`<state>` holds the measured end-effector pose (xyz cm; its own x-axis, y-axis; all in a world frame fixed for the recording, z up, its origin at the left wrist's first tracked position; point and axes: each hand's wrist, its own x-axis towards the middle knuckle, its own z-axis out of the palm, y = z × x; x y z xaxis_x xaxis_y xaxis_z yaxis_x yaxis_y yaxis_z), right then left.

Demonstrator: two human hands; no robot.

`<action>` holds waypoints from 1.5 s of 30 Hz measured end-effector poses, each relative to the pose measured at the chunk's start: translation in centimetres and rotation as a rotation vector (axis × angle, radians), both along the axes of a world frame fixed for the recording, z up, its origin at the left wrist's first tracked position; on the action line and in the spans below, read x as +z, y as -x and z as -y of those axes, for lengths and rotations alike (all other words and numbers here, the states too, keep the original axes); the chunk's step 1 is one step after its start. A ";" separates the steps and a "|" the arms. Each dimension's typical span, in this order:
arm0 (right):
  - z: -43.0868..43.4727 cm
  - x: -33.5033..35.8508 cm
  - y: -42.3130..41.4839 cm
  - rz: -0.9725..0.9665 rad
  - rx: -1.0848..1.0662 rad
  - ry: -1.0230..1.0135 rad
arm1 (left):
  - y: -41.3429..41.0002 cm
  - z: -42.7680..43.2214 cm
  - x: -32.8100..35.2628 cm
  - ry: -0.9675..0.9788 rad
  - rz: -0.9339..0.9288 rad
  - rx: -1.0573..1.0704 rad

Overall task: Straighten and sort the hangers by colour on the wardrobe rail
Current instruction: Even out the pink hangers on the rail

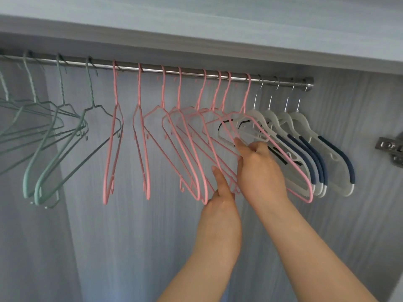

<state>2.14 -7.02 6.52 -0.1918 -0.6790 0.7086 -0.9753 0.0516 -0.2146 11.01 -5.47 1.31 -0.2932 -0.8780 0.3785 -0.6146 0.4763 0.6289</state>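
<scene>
Thin pink wire hangers (pixel 115 88) hang mid-way along the round steel rail (pixel 192 73).
The right hand (pixel 259 164) has its fingers curled round one pink arm; the left hand (pixel 220 192) lays a straight forefinger against another. The shoulders slant down and to the right.

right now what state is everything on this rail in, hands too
rail, horizontal, carrying all hangers
green hangers, left group, skewed and overlapping
pink hangers, middle group, unevenly spaced, rightmost ones bunched
white hangers, right group, close together; one pink overlaps them
left hand, one straight finger touching pink hangers, rest hidden
right hand, gripping the bunched pink hangers
</scene>
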 end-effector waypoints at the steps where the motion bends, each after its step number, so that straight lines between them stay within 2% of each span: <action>1: 0.1 0.0 0.0 -0.002 0.013 0.012 | 0.0 0.1 0.0 0.002 -0.001 0.000; 7: -0.1 0.2 -0.3 0.029 0.046 0.013 | -0.2 0.0 -0.3 0.010 -0.034 -0.007; 13: -1.5 1.5 1.1 0.460 0.170 -0.120 | -0.3 0.0 -0.5 0.037 -0.039 0.019; 19: -1.6 1.2 2.3 0.539 0.182 -0.084 | -0.3 0.0 -0.7 0.028 -0.041 0.016; 34: -2.0 1.1 2.6 0.500 0.188 -0.057 | -0.3 0.0 -0.6 0.016 -0.026 0.020; 38: -3.3 0.9 1.9 0.356 0.047 -0.078 | -0.2 -0.5 -0.8 0.054 -0.056 0.035; 41: -5.4 0.3 1.6 0.156 -0.020 -0.007 | -0.5 -1.3 -1.2 0.055 -0.044 0.050; 43: -7.4 -0.1 1.6 0.117 0.012 0.081 | -1.1 -2.4 -1.4 0.060 -0.043 0.054; 45: -10.2 -0.6 2.0 0.172 0.068 0.101 | -1.9 -3.3 -1.7 0.060 -0.060 0.012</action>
